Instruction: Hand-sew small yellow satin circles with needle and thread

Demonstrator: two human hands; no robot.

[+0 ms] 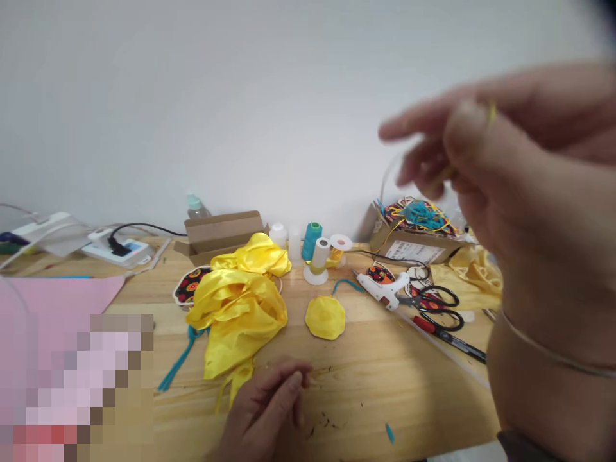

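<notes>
Raised close to the camera at the upper right, my right hand (520, 154) is blurred. Its thumb presses against the fingers, and bits of thin yellow thread (491, 113) show at the thumb and between the fingers. My left hand (269, 404) rests low over the table's front, thumb and fingers pinched together; anything in that pinch is too small to make out. Just beyond it lies a round yellow fabric piece (325, 317) with a teal cord (349, 282) at its top. A heap of shiny yellow satin (240, 301) lies left of that piece, its strips reaching my left hand.
Behind stand a teal thread cone (312, 241), white spools (321, 253) and an open cardboard box (224, 231). To the right are a white glue gun (382, 289), black scissors (437, 305), a marker (450, 339) and a box of cords (414, 244). A power strip (118, 249) sits left.
</notes>
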